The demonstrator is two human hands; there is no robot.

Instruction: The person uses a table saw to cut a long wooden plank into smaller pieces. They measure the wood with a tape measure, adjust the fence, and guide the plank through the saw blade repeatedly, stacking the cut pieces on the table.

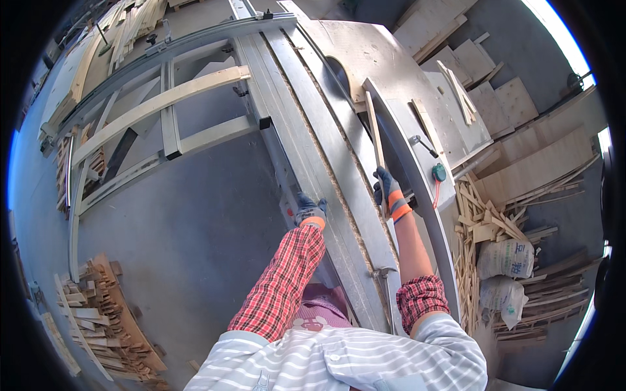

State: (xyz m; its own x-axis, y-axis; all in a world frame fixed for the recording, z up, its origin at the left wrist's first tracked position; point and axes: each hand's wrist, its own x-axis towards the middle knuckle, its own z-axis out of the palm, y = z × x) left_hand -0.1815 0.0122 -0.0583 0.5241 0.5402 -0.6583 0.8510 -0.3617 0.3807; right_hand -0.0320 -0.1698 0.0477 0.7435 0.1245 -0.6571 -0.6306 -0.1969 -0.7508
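My left hand (310,209), in a dark grey work glove with an orange cuff, grips the side edge of the metal sliding table (305,151) of a panel saw. Its thumb lies on top, and the curled fingers are partly hidden. A red button (289,212) sits just beside it. In my right hand (386,188), gloved the same way, is a narrow wooden strip (374,124), which runs forward along the metal rip fence (391,105). The strip's near end sticks out below the hand. A hammer (384,272) lies on the saw table close to my body.
A long plank (161,110) lies across the outrigger frame (170,132) at left. A green tape measure (438,172) and a lever (424,145) are on the fence side. Offcuts (481,220) and white sacks (506,259) line the right floor; stacked wood pieces (105,327) stand lower left.
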